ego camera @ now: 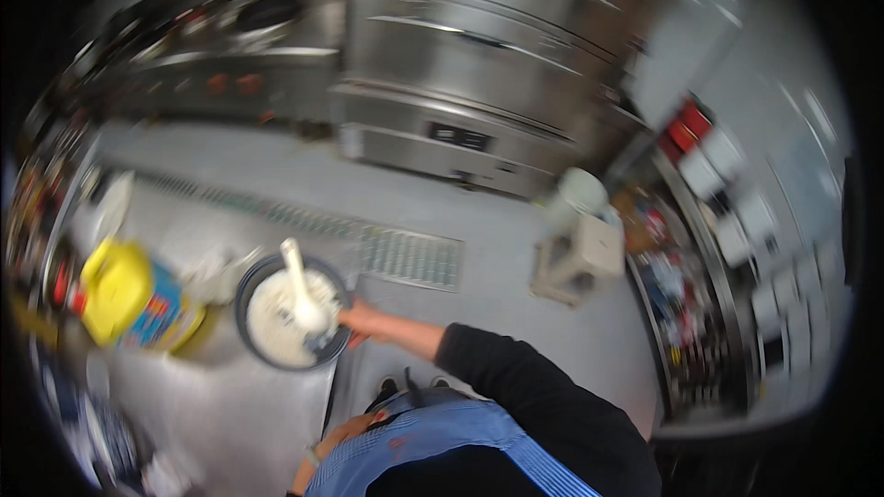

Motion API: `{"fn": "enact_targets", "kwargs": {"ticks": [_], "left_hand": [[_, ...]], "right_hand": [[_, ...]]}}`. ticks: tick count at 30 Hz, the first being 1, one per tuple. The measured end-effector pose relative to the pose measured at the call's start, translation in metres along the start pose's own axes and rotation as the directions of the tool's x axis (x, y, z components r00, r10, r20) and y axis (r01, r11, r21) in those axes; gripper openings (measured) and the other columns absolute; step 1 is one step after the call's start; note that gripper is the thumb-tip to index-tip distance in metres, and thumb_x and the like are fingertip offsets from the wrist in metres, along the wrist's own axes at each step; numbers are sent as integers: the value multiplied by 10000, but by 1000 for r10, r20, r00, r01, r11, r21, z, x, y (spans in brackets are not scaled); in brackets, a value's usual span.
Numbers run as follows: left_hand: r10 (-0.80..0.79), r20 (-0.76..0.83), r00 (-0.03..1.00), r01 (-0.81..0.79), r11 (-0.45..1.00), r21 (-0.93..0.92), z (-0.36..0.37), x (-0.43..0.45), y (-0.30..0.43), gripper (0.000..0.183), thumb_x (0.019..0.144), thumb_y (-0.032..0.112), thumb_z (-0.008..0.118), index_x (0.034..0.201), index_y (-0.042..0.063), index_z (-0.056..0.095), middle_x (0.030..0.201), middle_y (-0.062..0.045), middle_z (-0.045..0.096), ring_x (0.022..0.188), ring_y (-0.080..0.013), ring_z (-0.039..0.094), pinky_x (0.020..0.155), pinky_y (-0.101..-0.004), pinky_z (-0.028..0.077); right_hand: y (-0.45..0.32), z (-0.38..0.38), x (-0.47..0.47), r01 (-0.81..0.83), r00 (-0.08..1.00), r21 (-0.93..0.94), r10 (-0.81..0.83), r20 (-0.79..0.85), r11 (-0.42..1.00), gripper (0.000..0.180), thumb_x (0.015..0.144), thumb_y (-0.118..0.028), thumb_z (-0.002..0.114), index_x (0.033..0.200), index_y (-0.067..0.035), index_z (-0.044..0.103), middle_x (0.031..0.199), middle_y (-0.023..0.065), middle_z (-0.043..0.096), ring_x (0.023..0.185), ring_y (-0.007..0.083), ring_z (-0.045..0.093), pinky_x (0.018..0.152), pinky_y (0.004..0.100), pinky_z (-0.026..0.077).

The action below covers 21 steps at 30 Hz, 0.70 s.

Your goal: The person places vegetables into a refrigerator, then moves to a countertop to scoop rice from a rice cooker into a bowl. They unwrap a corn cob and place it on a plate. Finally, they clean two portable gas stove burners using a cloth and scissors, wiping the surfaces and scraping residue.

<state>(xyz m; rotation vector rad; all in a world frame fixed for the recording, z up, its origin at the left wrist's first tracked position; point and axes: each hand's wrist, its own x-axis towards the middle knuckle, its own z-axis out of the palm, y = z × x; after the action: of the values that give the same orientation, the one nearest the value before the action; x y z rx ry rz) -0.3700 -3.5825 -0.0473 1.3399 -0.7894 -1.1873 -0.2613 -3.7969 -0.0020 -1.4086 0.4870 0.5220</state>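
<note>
A dark round pot (243,314) of what looks like cooked white rice (273,310) sits at the edge of a stainless steel table (207,414). A white plastic rice paddle (298,283) lies on the rice, its handle over the pot's far rim. My right hand (357,323) grips the pot's near-right rim. My left hand (356,426) rests low by the blue apron (442,428) at my waist; its fingers are partly hidden and blurred, and whether they hold anything does not show.
A yellow plastic jug (121,290) and a crumpled pale bag (214,279) stand left of the pot. Beyond are a floor drain grate (414,259), a steel cabinet (456,83), a beige plastic stool (587,255), a pale bin (581,193) and a loaded shelf (690,269) at right.
</note>
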Motion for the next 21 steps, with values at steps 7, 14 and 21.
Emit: {"fn": "enact_targets", "kwargs": {"ticks": [7,14,21], "left_hand": [[-395,90,914,378,912,159,-12,39,61,254,884,223,470,969,-11,521,936,-106,594,819,-148,554,734,-259,439],[-19,-203,979,30,998,53,76,163,85,101,878,149,462,897,50,451,1050,-101,501,894,-159,512,728,-260,429],[-12,83,996,16,999,-43,227,288,119,581,828,104,494,1319,19,196,1283,-116,343,1145,-230,368,982,-325,254]], "right_hand": [[63,-102,-131,88,981,253,-39,-192,964,484,725,-166,471,1196,-101,383,764,90,583,479,139,548,377,261,464],[164,-181,-282,307,792,397,0,-611,865,502,726,-159,458,1207,-64,355,840,93,565,585,143,570,437,257,476],[247,-217,-376,468,645,468,72,-761,750,512,741,-136,446,1234,-67,327,914,106,557,649,159,581,458,256,485]]}}
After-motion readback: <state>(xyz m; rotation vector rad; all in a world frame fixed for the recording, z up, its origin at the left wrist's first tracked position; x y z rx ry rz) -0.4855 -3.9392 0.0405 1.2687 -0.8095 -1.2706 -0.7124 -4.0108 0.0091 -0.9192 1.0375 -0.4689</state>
